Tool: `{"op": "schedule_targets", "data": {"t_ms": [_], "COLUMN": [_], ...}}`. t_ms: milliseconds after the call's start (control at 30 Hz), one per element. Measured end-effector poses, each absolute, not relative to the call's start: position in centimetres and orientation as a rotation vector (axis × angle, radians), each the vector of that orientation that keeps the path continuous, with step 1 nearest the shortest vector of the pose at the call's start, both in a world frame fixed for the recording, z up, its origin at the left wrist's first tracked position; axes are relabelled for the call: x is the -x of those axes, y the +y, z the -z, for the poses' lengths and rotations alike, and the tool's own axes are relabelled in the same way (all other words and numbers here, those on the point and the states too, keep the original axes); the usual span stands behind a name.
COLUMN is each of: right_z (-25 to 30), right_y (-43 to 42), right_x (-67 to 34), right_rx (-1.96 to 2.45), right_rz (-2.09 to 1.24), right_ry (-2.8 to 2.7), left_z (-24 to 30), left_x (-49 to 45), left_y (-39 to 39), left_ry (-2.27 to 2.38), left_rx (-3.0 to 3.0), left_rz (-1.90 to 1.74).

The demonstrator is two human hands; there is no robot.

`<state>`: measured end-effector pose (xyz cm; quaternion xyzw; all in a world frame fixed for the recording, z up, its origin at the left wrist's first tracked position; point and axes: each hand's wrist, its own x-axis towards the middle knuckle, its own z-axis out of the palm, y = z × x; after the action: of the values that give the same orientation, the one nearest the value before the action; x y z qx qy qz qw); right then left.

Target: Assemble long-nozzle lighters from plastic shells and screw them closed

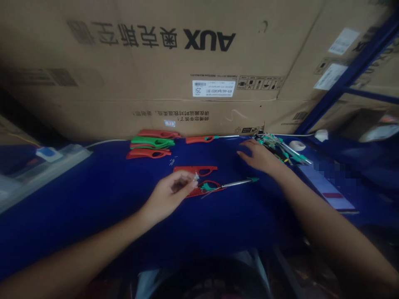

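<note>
Left hand [166,192]: thumb and fingers pinch a small whitish piece [196,177], over a red handle [193,192] lying on the blue desk [199,228]. Silver tube [236,183] extends from the handle. Right hand [256,156]: thumb parted from fingers, beside piled tubes [283,146].

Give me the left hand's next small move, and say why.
Probably bring the small pale part to the nearer red shell: the left hand pinches it close by, and a green piece and metal tube lie at that shell.
</note>
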<state>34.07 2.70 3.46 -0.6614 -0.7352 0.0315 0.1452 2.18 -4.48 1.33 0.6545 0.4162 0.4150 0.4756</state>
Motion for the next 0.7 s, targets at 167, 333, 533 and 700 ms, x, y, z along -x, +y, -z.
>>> {"op": "schedule_targets", "data": {"t_ms": [167, 333, 533, 700], "right_z": [-4.3, -4.2, -3.4, -3.3], "right_y": [-1.0, -3.5, -3.4, -3.5], "right_x": [-28.3, -25.4, -25.3, -25.1], "right_rx": [1.218, 0.958, 0.835, 0.859], "right_rz": [-0.583, -0.794, -0.716, -0.776], "right_ry": [-1.988, -2.071, -2.105, -2.09], "left_z": [-1.0, -1.1, -1.5, -1.5], "left_x": [-2.4, -2.3, -2.4, -2.6], "left_y": [-4.8, -4.8, -5.2, -5.2], "left_ry": [1.031, 1.038, 1.048, 1.054], "left_rx": [-1.688, -1.779, -1.848, -1.81], "left_rz": [-0.983, -0.944, -0.903, -0.918]}}
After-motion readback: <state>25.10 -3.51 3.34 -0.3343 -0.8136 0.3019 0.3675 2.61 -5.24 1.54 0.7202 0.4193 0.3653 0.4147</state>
